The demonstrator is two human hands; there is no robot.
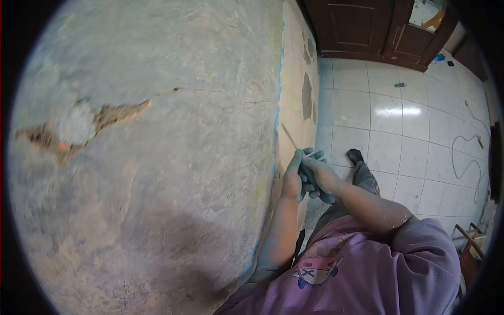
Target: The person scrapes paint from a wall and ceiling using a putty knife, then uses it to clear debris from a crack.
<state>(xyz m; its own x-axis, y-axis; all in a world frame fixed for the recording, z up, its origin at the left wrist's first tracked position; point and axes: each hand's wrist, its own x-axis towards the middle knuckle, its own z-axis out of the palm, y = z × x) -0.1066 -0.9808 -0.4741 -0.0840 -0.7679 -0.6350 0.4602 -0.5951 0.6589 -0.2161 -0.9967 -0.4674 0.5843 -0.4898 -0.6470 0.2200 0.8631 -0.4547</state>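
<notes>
My left hand point(293, 181) and my right hand point(321, 176) are together in front of my chest, close to the wall's edge. Both are coated in grey-green dust or paste, with the fingers curled. A thin, narrow grey strip point(289, 136), like a slim blade or rod, sticks up from the left thumb and fingers. At the right fingertips a small pale sliver shows, too small to name. The overlapping fingers hide whatever else lies between the palms.
At left stands a rough plastered wall point(199, 152) with a broken patch point(121, 113) and a crack. Pale floor tiles point(386, 139) spread to the right, with a loose cable point(455, 152), a small bottle-like object point(400, 84) and a wooden frame point(470, 244). A dark wooden cabinet point(352, 26) stands beyond.
</notes>
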